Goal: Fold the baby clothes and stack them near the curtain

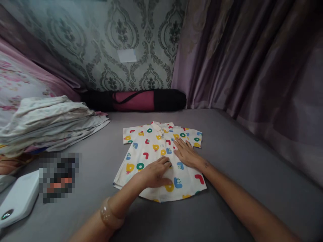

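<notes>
A white short-sleeved shirt [156,148] with a collar and colourful printed letters lies spread flat, collar away from me. My left hand [156,172] rests on the lower middle of the shirt, its fingers stretched out and thumb apart. On the chest at the right side lies my right hand [186,153], palm down with fingers extended. Neither hand grips the fabric. A bangle [108,212] circles my left wrist.
The shirt lies on a grey sheet [242,174]. A pile of folded cloth [52,117] stands at the left, with a white box-like device [22,195] and a pixelated patch nearer me. A black and maroon roll bag [136,101] lies along the wall. Purple curtains [227,57] hang at the right.
</notes>
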Available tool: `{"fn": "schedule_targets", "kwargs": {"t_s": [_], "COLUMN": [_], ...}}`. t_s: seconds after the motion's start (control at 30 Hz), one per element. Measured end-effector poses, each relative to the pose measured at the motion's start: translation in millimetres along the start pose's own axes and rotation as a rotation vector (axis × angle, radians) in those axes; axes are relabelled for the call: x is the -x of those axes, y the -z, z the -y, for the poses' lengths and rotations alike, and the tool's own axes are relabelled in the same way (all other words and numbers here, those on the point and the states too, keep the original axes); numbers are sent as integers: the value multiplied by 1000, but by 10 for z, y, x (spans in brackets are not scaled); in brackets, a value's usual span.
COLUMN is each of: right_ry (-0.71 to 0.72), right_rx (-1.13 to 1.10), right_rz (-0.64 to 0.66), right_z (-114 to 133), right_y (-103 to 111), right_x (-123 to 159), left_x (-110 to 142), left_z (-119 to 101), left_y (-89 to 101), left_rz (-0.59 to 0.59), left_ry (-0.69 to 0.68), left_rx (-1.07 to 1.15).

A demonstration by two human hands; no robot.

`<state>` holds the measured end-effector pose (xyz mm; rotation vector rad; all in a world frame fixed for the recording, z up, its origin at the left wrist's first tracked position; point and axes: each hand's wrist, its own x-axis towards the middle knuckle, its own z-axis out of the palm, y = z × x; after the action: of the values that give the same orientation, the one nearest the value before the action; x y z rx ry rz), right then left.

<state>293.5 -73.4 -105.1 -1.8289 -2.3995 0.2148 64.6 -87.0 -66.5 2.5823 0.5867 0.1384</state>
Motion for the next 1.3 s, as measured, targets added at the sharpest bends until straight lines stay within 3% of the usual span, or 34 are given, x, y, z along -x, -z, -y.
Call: {"fn": "schedule_targets", "kwargs": {"t_s": [0.27, 0.43, 0.6, 0.67, 0.73, 0.8, 0.87, 0.97, 1.07, 1.2, 1.3], "right_ry": [204, 253, 340, 405, 373, 219, 53, -48, -45, -52, -27], "right_rx": [-100, -176, -335, -405, -410, -321, -189, -69, -31, -30, -70], "right_rz": [105, 127, 266, 312, 253, 97, -27, -39, 9, 28, -6], "right_z": [360, 614, 893, 936, 889, 753, 573, 358, 299, 321, 215], "right_y": [118, 160, 371, 448, 450, 366, 227, 24, -60, 58, 216], "right_x": [750, 1110, 1364, 1356, 1266, 1126, 991, 901, 946, 924, 628], "left_x": [260, 410, 593, 649, 696, 748, 815, 924, 995, 984, 898], "left_z": [78, 11, -73, -8, 139, 338, 533, 721, 773, 742, 700], "left_y": [-39, -150, -135, -79, -31, -17, -40, -113, -164, -65, 109], "left_rz": [19, 5, 40, 25, -86, -222, -284, -234, -180, -151, -166], "left_ry": [51, 38, 37, 42, 111, 249, 412, 550, 558, 564, 540], "left_rx": [105, 84, 53, 29, -39, -155, -263, -303, -274, -297, -313]}}
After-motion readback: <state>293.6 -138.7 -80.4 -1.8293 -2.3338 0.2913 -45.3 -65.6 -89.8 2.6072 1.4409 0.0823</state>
